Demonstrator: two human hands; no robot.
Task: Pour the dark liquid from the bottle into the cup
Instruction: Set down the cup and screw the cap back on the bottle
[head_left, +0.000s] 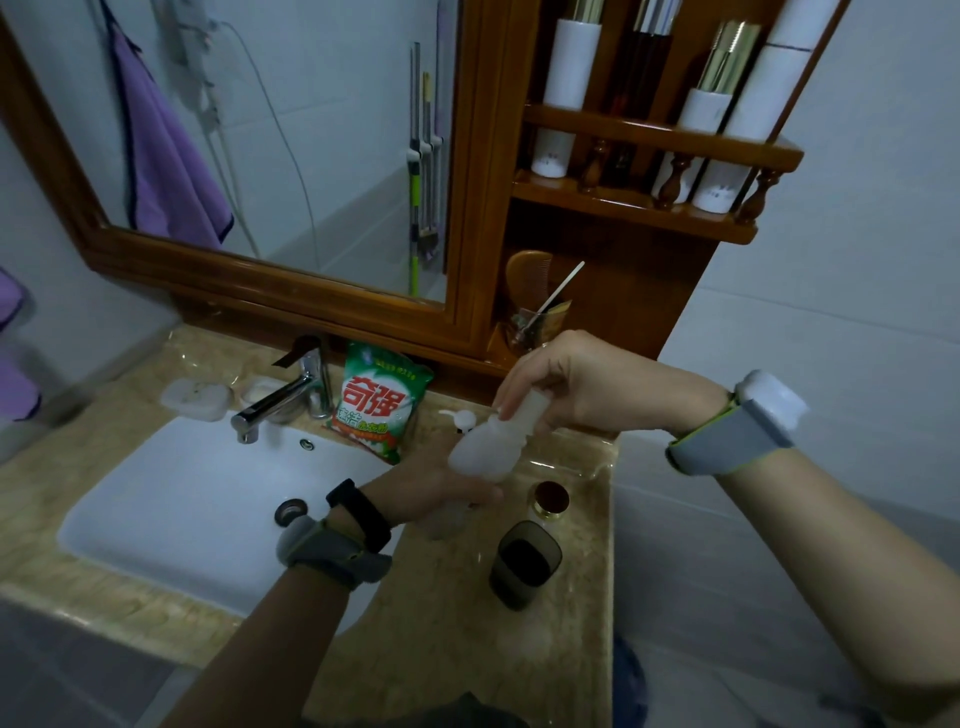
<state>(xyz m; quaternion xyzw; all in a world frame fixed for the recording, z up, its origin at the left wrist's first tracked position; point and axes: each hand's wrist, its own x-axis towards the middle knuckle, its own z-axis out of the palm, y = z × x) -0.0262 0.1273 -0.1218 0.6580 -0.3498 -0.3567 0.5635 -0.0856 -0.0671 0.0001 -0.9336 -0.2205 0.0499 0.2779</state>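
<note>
Above the bench (457, 613), right hand (582, 384) in closed grip on the bottle (485, 449) — left hand (436, 488) open beneath, cup (524, 564) nearby.

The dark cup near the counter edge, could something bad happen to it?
Maybe. The dark smoky plastic cup holds dark liquid and stands near the marble counter's front edge, below both arms; a forearm might tip it. The right hand holds the frosted white bottle tilted over the left hand, so drips could miss.
</note>
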